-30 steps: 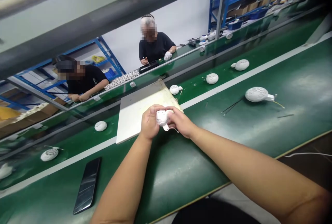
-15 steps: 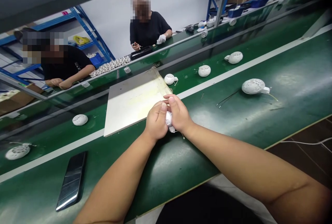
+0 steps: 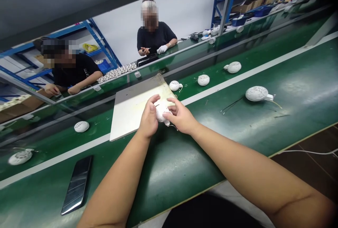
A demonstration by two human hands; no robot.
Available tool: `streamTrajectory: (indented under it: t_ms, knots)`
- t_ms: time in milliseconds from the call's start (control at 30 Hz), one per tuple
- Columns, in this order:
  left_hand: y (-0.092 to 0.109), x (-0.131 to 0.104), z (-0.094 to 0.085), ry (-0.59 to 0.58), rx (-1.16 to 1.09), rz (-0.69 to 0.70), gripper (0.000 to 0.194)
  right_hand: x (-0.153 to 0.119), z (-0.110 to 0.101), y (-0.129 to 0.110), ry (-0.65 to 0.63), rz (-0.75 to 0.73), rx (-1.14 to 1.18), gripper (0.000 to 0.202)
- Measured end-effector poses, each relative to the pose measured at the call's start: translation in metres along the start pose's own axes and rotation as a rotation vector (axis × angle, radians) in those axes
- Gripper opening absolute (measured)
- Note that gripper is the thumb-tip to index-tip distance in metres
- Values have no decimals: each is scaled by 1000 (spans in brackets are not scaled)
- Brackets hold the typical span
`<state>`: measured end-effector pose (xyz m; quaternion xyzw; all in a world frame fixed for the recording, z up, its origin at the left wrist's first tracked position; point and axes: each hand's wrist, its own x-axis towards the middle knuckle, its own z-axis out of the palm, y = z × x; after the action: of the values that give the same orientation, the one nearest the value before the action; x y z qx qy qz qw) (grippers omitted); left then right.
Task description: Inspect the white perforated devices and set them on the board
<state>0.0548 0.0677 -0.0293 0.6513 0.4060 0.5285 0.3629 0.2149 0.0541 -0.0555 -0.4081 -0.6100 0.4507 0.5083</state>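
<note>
Rounded white plastic-looking piece [image 3: 160, 112] was held up between both hands, above the green surface and near the right-hand edge of the flat board; smooth curved shell, small tab [image 3: 167, 123] at the lower end, thin pale cable [image 3: 173, 127] trailing from it. Left hand [image 3: 148, 119] was half open and cupped, touching the shell's left side, thumb and fingers loosely raised. Right hand [image 3: 183, 118] gripped the other side, thumb pressed on the shell, fingers curled behind; exact fingertip contact was partly hidden. Flat off-white board [image 3: 130, 112], rectangular, stained along its right edge, lay just beyond the hands, across a straight white strip [image 3: 237, 78]. Glossy green work surface [image 3: 187, 168] had smooth sheen and light reflections. Perforated white oval housing [image 3: 256, 93], with tab and short yellowish wire, lay to the right; thin dark wires [image 3: 232, 105] were beside it. Smaller white housings [image 3: 203, 80] were spread along the far side of the strip, both sides of the board, several with openwork shells. Black glossy phone [image 3: 77, 185] lay flat at lower left. Across the bench, a person in a black shirt [image 3: 157, 38] wore a white glove [image 3: 162, 49]; another person in black [image 3: 76, 69] leaned over the bench farther left, near blue metal shelving [image 3: 101, 45].
</note>
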Motion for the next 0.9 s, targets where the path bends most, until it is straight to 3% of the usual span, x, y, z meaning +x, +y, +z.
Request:
streamTrajectory:
  t_ms: [67,133,233,300,367,433,533,700,900]
  knots:
    - [0,3,-8,-108,-41,-194,74,-1,-2,-1,86,-198,-190,74]
    - [3,5,-15,-291,-39,-297,76,-1,-6,-1,65,-394,-331,76]
    - [11,5,-20,-405,103,-140,62,2,-12,-1,98,-520,-286,63]
    - [17,3,-20,-427,179,-28,59,5,-15,1,217,-456,-115,53]
    - [20,-1,-15,-515,208,19,61,10,-16,3,237,-320,82,51]
    - [19,-7,-6,-602,218,52,61,13,-16,6,98,-166,217,53]
    - [13,-16,9,-578,255,119,65,14,-14,9,-59,-3,239,50]
    - [7,-22,14,-537,391,130,56,9,-11,8,-85,45,123,42]
    - [16,-26,11,-578,422,177,64,4,-7,3,-39,43,108,35]
